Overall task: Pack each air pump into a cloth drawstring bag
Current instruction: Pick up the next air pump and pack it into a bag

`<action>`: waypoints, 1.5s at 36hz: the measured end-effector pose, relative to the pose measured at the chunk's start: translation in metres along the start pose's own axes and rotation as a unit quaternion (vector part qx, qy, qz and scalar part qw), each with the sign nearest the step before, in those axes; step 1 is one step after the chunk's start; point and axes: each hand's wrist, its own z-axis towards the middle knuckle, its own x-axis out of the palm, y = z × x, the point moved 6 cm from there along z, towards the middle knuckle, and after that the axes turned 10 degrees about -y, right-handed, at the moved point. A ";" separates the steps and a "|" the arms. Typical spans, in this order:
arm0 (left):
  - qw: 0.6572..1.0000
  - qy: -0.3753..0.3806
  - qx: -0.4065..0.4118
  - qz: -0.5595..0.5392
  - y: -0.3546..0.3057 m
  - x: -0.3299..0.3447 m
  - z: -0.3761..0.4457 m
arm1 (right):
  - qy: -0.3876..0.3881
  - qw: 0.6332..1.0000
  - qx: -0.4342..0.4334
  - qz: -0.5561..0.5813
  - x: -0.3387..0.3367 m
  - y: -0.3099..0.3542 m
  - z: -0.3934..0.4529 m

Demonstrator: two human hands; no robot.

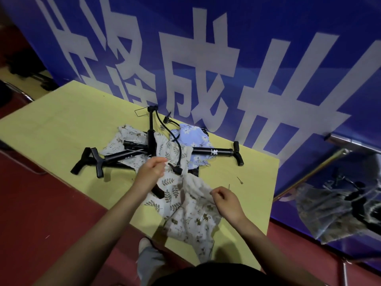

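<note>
Several black air pumps lie crossed in a heap on the yellow table (pixel 51 129). One pump (pixel 218 151) points right with its T-handle at the table's edge; another pump (pixel 151 129) stands along the far side with a hose; a pair of pump handles (pixel 90 162) sticks out to the left. Cloth bags lie among them: a leaf-print bag (pixel 173 188), a blue flowered bag (pixel 193 137), a pale bag (pixel 125 135). My left hand (pixel 151 172) pinches something thin above the leaf-print bag. My right hand (pixel 224 201) grips the edge of a cat-print bag (pixel 193 219) that hangs over the near table edge.
A blue banner (pixel 206 58) with large white characters stands right behind the table. A shiny metal frame (pixel 340 141) at the right reflects the heap. Red floor (pixel 51 223) lies to the left and near side. My knee (pixel 148 259) is under the near edge.
</note>
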 end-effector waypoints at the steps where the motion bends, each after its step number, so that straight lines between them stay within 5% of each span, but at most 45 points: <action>1: 1.000 -0.026 -0.005 -0.009 0.000 -0.010 0.008 | -0.004 1.000 -0.005 -0.001 0.003 0.006 0.003; 8: 0.985 -0.133 -0.106 -0.027 0.030 -0.060 0.054 | -0.008 0.998 -0.069 -0.008 0.046 0.050 0.021; 15: 0.960 -0.032 -0.259 -0.101 0.074 -0.047 0.065 | 0.176 0.944 -0.226 -0.162 0.145 0.104 0.013; 21: 0.945 -0.043 -0.291 -0.145 0.092 -0.053 0.085 | 0.150 0.966 -0.145 -0.155 0.193 0.103 0.035; 27: 0.948 -0.033 -0.274 -0.161 0.090 -0.059 0.110 | 0.017 0.993 -0.026 0.118 0.164 0.114 0.040; 33: 0.956 -0.030 -0.251 -0.150 0.064 -0.041 0.122 | -0.054 0.932 0.149 0.327 0.108 0.112 0.070; 44: 0.982 0.007 -0.095 -0.162 -0.026 0.007 0.114 | 0.011 0.879 0.054 0.473 -0.005 0.102 0.075; 54: 0.957 -0.015 0.026 -0.289 -0.127 0.051 0.087 | 0.030 0.856 -0.004 0.515 -0.115 0.064 0.060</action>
